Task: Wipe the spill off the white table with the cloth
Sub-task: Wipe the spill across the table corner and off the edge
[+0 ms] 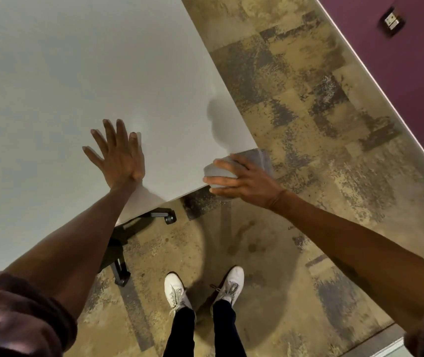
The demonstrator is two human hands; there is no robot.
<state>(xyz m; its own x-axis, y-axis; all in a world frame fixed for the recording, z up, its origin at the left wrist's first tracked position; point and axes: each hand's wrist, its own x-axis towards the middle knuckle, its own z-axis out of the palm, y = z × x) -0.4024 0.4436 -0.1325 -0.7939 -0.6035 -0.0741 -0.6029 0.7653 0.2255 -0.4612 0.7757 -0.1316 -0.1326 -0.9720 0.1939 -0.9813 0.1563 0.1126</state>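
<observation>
The white table [76,73] fills the upper left of the head view, its near right corner pointing toward me. My left hand [118,153] lies flat on the tabletop near the front edge, fingers spread, holding nothing. My right hand [241,180] grips a grey cloth [217,171] at the table's near right corner, partly over the edge. Part of the cloth [263,158] is blurred and hangs past the corner over the floor. I cannot make out any spill; only a faint pale smudge shows just beyond my left fingertips.
A black wheeled table base [138,222] sticks out from under the front edge. My feet in white shoes [203,287] stand on mottled tan and grey carpet [308,112]. A purple wall [399,60] with a socket plate [392,20] runs along the right.
</observation>
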